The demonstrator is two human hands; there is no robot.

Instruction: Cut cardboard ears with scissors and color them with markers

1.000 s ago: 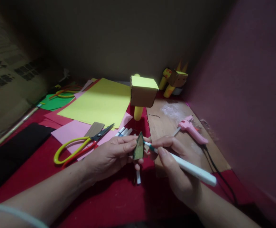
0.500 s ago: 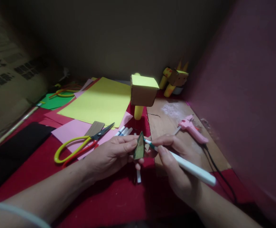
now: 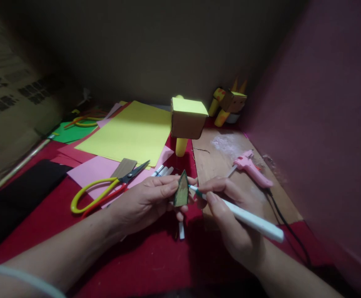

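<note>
Between the thumb and fingers of my left hand (image 3: 154, 200) is a small pointed cardboard piece (image 3: 182, 192), its tip upward and its edges dark green. My right hand (image 3: 230, 215) grips a white marker (image 3: 251, 221) with a green band near its nib. The nib meets the right edge of the piece, or lies very close to it. Below my left fingers a white marker cap (image 3: 181, 230) shows on the red cloth. Several white markers (image 3: 164, 171) lie just behind my left hand.
Scissors (image 3: 118, 182) with yellow and red handles lie on pink paper, left of my hands. Yellow sheets (image 3: 131, 132) sit behind. A yellow-topped cardboard figure (image 3: 189, 118) stands at the back. A pink glue gun (image 3: 251, 167) with a black cord rests on cardboard (image 3: 208, 145).
The pointed piece has tilted and shifted slightly left in my left hand. The marker nib sits a little lower along its right edge. Everything around stays put.
</note>
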